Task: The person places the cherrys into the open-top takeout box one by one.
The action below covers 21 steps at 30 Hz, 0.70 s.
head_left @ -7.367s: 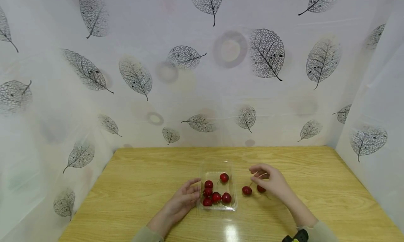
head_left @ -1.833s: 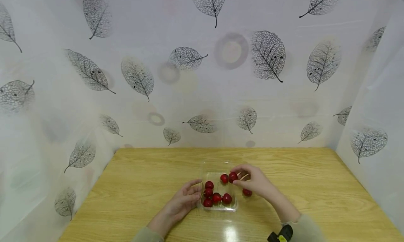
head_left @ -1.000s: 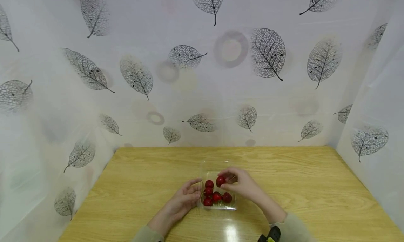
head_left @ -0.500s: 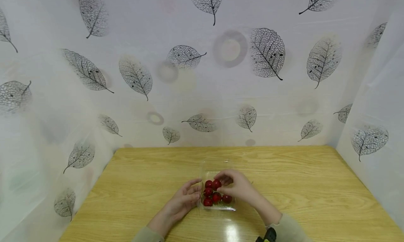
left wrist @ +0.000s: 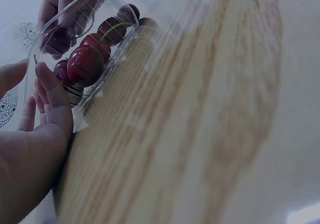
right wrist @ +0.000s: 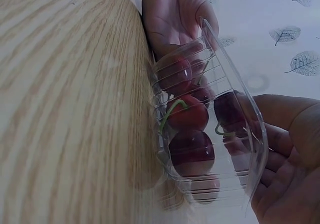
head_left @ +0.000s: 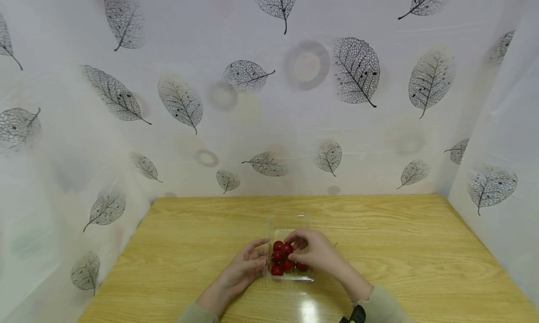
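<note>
A clear plastic box with several dark red cherries in it stands on the wooden table. My left hand rests along the box's left side, its fingers loosely bent; the left wrist view has its fingertips right at the wall. My right hand reaches in over the right side and pinches a cherry between thumb and fingers, close beside the cherries on the left. Through the clear wall in the right wrist view, this cherry shows a green stem. The right hand hides part of the box's right half.
A thin stem sticks out past my right hand on the table; what it belongs to is hidden. A white leaf-printed sheet surrounds the back and sides. A black device sits on my right wrist.
My right hand has picked up a cherry from the table right of the box, carried it left and lowered it among the others. My left hand has stayed at the box.
</note>
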Available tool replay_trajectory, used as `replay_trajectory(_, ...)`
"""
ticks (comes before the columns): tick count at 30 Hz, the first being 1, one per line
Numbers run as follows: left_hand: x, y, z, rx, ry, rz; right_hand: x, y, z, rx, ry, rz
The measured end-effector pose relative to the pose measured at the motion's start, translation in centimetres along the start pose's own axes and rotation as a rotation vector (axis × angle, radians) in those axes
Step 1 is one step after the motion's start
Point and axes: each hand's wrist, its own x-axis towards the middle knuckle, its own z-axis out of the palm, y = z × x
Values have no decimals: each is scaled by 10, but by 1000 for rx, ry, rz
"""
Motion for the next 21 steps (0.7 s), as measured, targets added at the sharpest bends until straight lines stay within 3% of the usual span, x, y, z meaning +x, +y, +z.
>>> replay_trajectory(11, 0, 2, 1, 1, -2, 9, 0, -4, 1, -52, -13, 7)
replay_trajectory(21, 0, 0, 1, 11, 4, 2, -3, -3, 0, -5, 9, 10)
